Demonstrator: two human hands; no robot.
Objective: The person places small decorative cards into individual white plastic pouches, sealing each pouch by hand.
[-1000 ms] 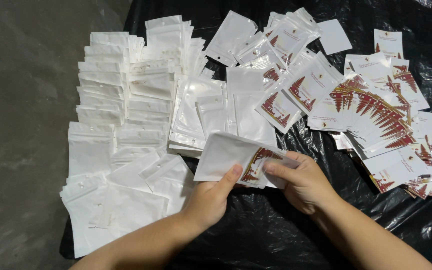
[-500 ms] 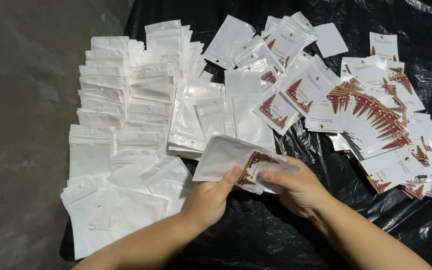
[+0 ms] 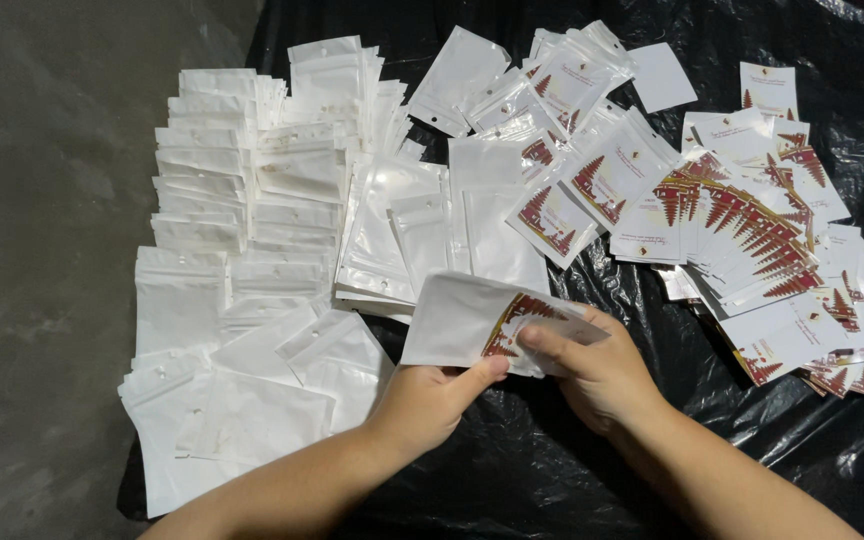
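Head view: white pouch held up just above the black plastic sheet, low and centre, with a printed card, red tree shapes on white, part-way into its open right end. Left hand under the pouch, thumb pinching its lower edge near the mouth. Right hand closed on the card, thumb on top, fingers beneath, pressing leftward.

Judged as mid-insertion, card roughly half inside. To do well: keep the mouth held open with the left thumb, feed the card flat and square to the opening, avoid catching a corner on the seal strip, ease rather than force so neither card nor film creases. Grip close to the mouth, not the far end, to stop the pouch buckling.

Outward from there: to the left, rows of empty white pouches overlapped on the sheet and onto the grey floor. Ahead, glossy pouches lying loose. To the right, a fanned heap of printed cards, well apart from both hands.
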